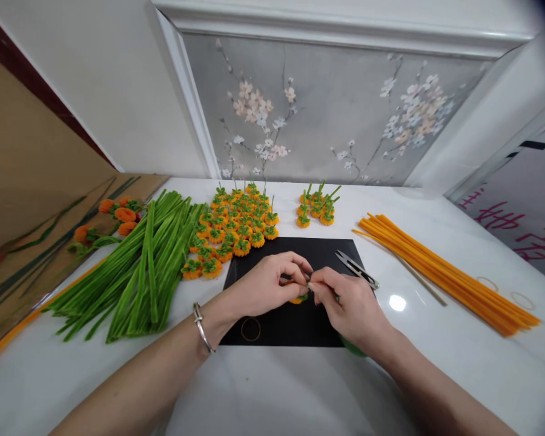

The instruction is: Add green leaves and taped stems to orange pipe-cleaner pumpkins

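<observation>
Over the black mat (277, 330), my left hand (272, 281) and my right hand (345, 300) meet with their fingertips pinched together. Between and just below them shows a small orange-and-green pumpkin piece (298, 299), mostly covered by my fingers. My left thumb and fingers close around its top. The right thumb and index finger pinch a tiny tip too small to make out. Snips (356, 269) lie on the mat's right edge, and a thin ring (251, 329) rests near its lower left.
Green fuzzy stems (140, 272) are heaped at the left. Several little pumpkins (240, 221) stand behind the mat, with a smaller group (317, 206) to their right. Orange stems (445, 269) and a thin stick (421, 280) lie at the right. Orange flowers (125, 214) are far left.
</observation>
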A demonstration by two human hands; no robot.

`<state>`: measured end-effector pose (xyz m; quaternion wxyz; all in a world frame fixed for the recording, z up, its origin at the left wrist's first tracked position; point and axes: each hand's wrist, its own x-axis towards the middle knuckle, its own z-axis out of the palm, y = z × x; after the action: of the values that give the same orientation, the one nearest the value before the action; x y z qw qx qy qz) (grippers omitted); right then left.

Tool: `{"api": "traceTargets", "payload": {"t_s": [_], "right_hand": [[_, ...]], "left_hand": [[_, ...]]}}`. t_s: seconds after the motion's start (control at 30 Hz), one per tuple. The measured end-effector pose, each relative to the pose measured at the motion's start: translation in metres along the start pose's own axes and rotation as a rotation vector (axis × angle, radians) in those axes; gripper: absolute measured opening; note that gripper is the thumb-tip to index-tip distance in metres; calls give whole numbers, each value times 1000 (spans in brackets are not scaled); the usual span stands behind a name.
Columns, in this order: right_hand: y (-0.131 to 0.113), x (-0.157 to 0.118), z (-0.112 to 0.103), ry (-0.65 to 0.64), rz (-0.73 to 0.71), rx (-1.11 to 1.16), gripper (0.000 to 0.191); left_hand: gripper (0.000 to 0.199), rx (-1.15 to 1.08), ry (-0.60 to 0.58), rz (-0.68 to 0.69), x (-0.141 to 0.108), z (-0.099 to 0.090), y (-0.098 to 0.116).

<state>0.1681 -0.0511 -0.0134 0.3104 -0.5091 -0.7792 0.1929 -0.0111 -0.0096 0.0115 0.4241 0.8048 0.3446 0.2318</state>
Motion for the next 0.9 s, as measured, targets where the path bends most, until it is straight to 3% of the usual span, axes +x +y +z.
{"api": "traceTargets", "payload": {"t_s": [0.1,0.23,0.4,0.63,0.9], "right_hand": [[-1,0,1,-32,162,63,21],[-3,2,2,-31,312,348,27],[-3,4,1,-49,380,541,27],[0,2,-2,-85,265,381,23],[4,7,-9,-84,232,562,16]], "left_hand": [[19,220,131,110,0,9,5],[21,358,228,205,-2,22,7],[19,361,297,112,-3,28,7],[16,178,181,-40,-1,14,12],[17,-100,106,-141,1,7,7]]}}
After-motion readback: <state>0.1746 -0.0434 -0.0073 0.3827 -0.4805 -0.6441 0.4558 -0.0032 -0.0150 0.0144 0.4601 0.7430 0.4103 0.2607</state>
